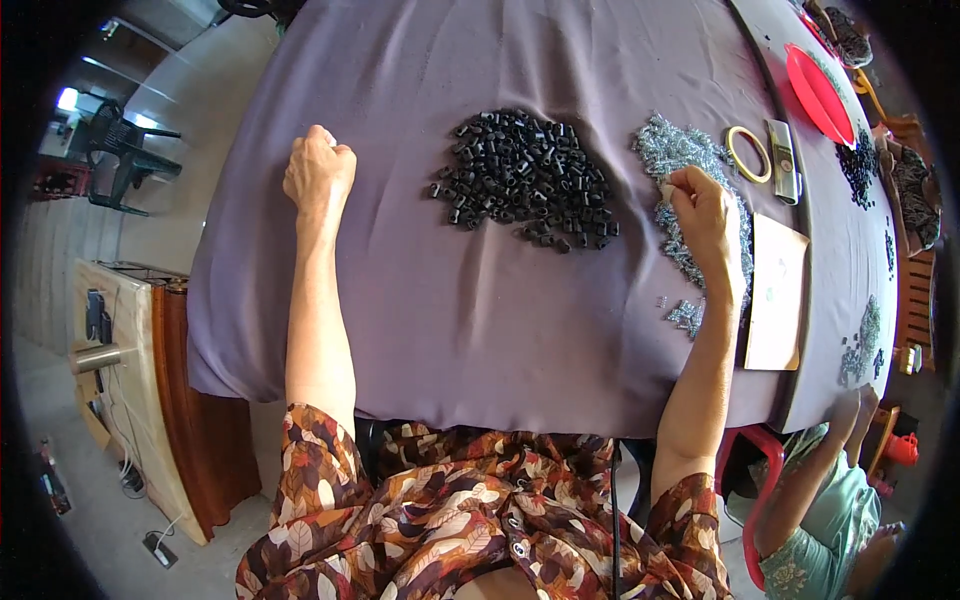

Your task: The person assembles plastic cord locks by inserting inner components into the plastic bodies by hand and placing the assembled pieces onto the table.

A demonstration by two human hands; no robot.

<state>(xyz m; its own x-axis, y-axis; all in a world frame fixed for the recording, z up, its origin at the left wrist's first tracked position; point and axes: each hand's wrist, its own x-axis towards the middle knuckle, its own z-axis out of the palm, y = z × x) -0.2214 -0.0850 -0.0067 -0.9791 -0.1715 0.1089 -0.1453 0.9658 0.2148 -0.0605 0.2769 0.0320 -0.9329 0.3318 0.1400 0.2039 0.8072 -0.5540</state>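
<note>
Standing on the floor at far left, a dark green chair (125, 150) shows near the room's edge, with a wooden cabinet (205, 400) below it in view, beside the counter (480, 340), which a purple-grey cloth covers. The left hand (320, 175) is over the counter's left part, its fingers curled together into a fist; whether anything is inside cannot be told. It is well apart from the heap of small black hollow pieces (525, 175), which lies loosely spread between the two hands. Right of that heap lies a long spread of small grey, shiny pieces (680, 145), with a little cluster of them nearer the person. The right hand (710, 215) is over this spread, thumb and forefinger tips together; whether a piece is between them cannot be told. Just beyond the grey pieces lie a cream-coloured ring (735, 153), a flat metallic object (784, 165) and, nearer the person, a pale rectangular board (777, 300). Farther right are a red tray (815, 100), a second heap of black pieces (858, 172) and another person in light green clothing (825, 530), forearms toward the counter.
</note>
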